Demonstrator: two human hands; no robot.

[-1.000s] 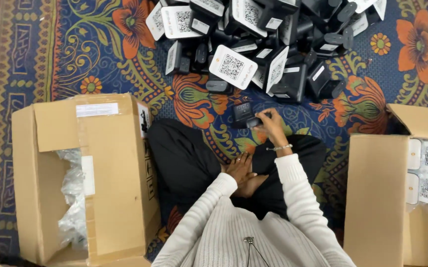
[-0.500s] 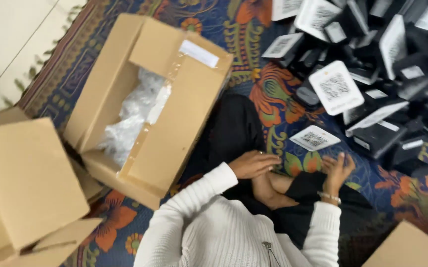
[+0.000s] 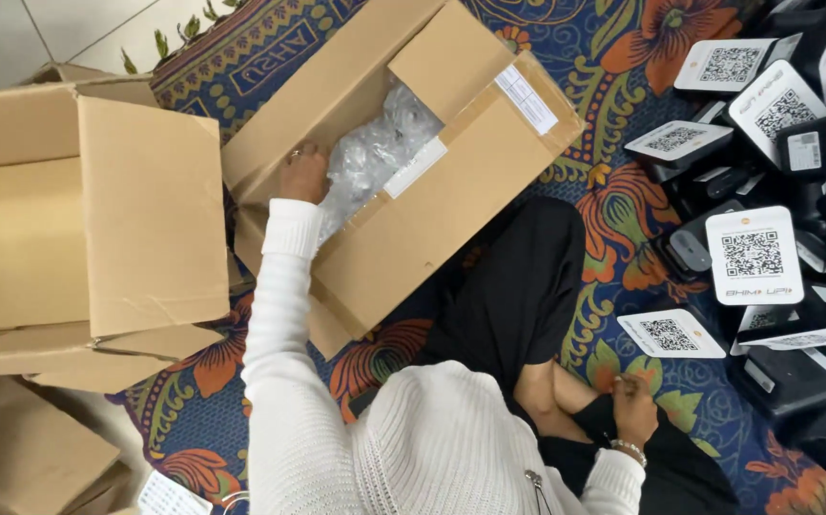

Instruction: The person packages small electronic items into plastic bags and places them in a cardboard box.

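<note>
Carpet (image 3: 613, 124) with flowers fills the floor, open cardboard box (image 3: 451, 181) at 12 o'clock holds plastic-wrapped packets (image 3: 375, 153), left hand (image 3: 303, 176) reaches in, grip hidden so can't tell, right hand (image 3: 634, 410) at 4 o'clock rests loosely curled, holding nothing.

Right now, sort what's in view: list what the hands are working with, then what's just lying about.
In hand:
- left hand, reaching into the open cardboard box
- clear plastic bags inside that box
- right hand, resting by the person's foot

Lying about:
- second cardboard box on the left
- pile of black devices with white code cards
- patterned rug
</note>
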